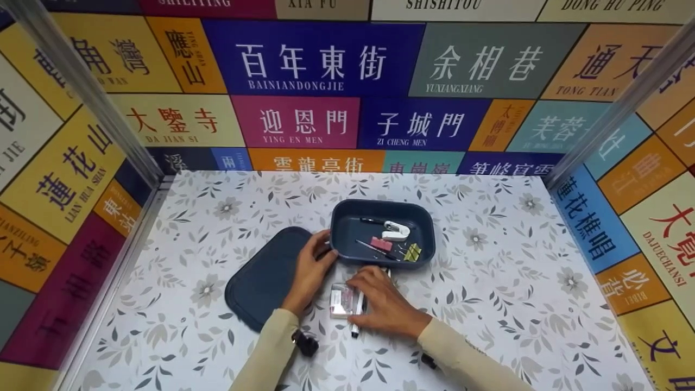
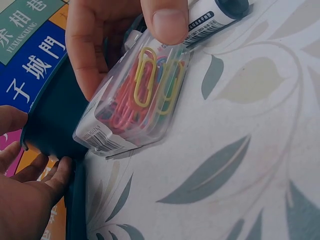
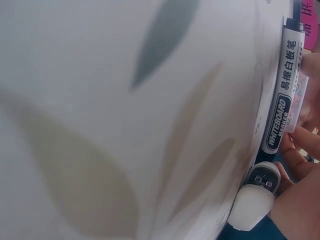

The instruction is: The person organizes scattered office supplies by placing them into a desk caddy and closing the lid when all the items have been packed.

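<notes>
My right hand (image 1: 388, 304) pinches a clear box of colored paper clips (image 2: 142, 95) between thumb and fingers, close over the patterned tabletop. Right beside that box lies a whiteboard marker (image 3: 285, 90), white with dark ends. Near the marker's far end is a small white object with a dark end (image 3: 252, 197), partly covered by the hand in the head view. My left hand (image 1: 312, 266) holds the left front corner of a dark blue open container (image 1: 429, 217), its thumb and fingertips against the walls.
Inside the container are a white tool (image 1: 396, 231), a pink piece (image 1: 381, 243), yellow binder clips (image 1: 412, 251) and dark slender items. A dark blue lid (image 1: 258, 288) lies left of it, partly under the left arm. Panels with printed writing (image 1: 315, 60) wall the table in.
</notes>
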`<state>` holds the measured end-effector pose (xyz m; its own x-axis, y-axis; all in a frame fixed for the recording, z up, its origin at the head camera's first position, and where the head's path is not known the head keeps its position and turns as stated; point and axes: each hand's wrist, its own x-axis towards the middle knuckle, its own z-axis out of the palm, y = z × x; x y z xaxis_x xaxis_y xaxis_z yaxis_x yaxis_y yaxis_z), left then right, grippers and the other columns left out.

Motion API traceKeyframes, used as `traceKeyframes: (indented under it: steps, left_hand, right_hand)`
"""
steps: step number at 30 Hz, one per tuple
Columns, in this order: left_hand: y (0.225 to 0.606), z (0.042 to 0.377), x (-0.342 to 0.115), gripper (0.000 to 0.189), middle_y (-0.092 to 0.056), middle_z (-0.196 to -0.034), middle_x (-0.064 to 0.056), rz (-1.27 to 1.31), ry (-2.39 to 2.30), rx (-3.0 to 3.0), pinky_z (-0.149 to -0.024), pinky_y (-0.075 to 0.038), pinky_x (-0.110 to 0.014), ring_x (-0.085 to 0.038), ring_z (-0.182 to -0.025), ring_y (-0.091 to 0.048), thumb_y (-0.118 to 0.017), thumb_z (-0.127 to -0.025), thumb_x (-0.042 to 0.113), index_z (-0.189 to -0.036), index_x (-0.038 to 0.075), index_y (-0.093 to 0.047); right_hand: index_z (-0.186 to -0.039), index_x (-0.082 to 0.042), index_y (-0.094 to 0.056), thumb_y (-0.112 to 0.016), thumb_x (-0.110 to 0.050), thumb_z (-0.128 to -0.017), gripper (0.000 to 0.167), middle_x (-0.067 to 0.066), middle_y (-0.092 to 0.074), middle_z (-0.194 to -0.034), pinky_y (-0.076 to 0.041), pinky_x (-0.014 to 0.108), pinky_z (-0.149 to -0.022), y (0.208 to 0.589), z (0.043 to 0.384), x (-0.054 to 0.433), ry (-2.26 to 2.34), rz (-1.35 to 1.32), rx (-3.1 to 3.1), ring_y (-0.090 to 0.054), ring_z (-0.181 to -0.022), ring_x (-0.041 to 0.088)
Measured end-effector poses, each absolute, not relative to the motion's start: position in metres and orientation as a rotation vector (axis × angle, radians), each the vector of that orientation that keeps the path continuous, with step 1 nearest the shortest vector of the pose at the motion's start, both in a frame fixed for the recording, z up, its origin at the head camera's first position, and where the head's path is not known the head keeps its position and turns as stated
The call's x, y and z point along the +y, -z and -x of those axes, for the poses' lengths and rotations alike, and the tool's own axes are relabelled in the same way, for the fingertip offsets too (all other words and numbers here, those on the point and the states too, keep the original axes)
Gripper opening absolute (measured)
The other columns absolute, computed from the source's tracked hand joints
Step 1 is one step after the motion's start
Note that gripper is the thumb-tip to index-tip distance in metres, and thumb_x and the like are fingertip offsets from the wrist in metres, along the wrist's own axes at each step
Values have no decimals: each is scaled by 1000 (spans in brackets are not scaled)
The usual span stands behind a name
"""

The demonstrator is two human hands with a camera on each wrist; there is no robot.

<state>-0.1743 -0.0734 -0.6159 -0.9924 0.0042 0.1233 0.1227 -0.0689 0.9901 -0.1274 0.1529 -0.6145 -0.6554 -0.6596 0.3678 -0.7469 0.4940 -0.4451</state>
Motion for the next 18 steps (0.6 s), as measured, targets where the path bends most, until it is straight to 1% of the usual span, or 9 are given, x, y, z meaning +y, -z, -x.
traceKeyframes:
  steps: [4,12,15,18]
  left_hand:
    - [616,175,-74,52,-58,-152,-33,138,2228,-2085,-118,-47,-56,-49,-141,-59,-68,-102,-6,-153,-7,-56]
    - [615,175,-73,52,-59,-151,-33,162,2218,-2075,-118,-49,-54,-50,-140,-59,-68,-102,-7,-152,-8,-56]
    - [615,175,-73,52,-59,-150,-34,171,2222,-2060,-117,-49,-54,-51,-139,-59,-68,-101,-8,-152,-9,-55]
    - [615,174,-73,52,-59,-151,-33,152,2229,-2070,-116,-50,-53,-50,-139,-60,-68,-102,-6,-153,-8,-55]
  right_hand:
    - [-135,-6,-70,-96,-39,-78,71,12,-67,-134,-51,56,-108,613,127,151,-904,-1196,-2620,-55,-129,32]
    - [-136,-6,-69,-95,-37,-77,72,10,-66,-138,-46,58,-114,613,125,151,-1006,-1155,-2617,-51,-134,30]
    - [-137,-6,-69,-95,-35,-77,72,13,-66,-139,-45,59,-116,613,125,152,-1031,-1158,-2606,-50,-136,30]
    - [-138,-4,-68,-96,-34,-77,73,16,-65,-139,-44,59,-116,614,125,152,-1039,-1173,-2579,-50,-136,31]
